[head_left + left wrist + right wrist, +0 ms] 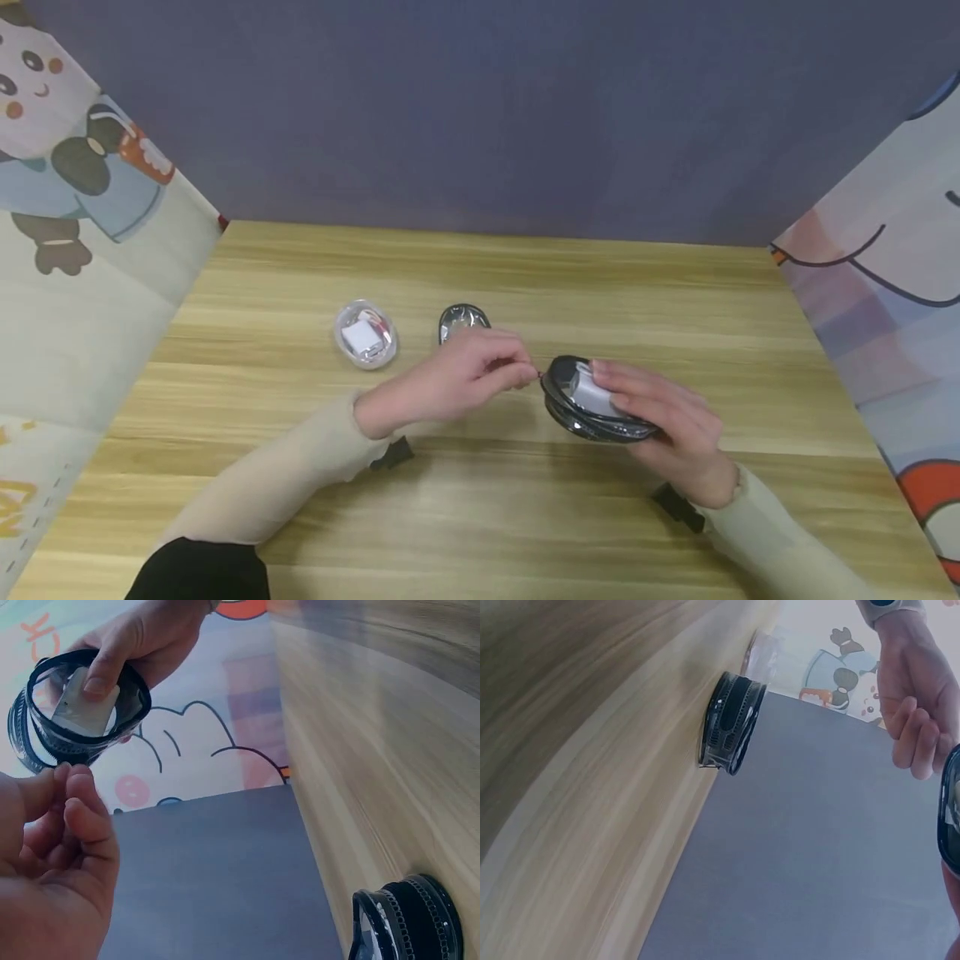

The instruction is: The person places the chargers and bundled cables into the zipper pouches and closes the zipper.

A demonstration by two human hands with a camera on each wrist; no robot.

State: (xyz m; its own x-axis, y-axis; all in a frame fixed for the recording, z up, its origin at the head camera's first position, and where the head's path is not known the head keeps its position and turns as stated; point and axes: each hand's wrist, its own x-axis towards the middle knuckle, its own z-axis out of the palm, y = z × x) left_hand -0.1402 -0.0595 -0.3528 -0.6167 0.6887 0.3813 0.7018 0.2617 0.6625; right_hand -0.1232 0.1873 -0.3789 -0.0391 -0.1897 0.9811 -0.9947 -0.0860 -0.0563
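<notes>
My right hand (671, 417) grips a clear zip pouch (600, 429) with black edging, raised above the table. A white charger block (592, 393) shows at the pouch, with right-hand fingers lying over it; whether they touch it directly or through the film, I cannot tell. My left hand (457, 375) meets the pouch's left edge, thumb and forefinger pinching what looks like its zipper pull, mostly hidden by the fingertips. In the left wrist view, the left hand (64, 855) pinches just below the pouch's black rim (90, 737).
A second black-edged pouch (463, 315) stands on the wooden table (600, 292) behind my left hand, partly covered by it. Left of that lies a translucent pale-edged pouch (366, 335) holding a white block and cable. A dark blue panel (480, 117) closes the back, with cartoon-printed sheets at both sides.
</notes>
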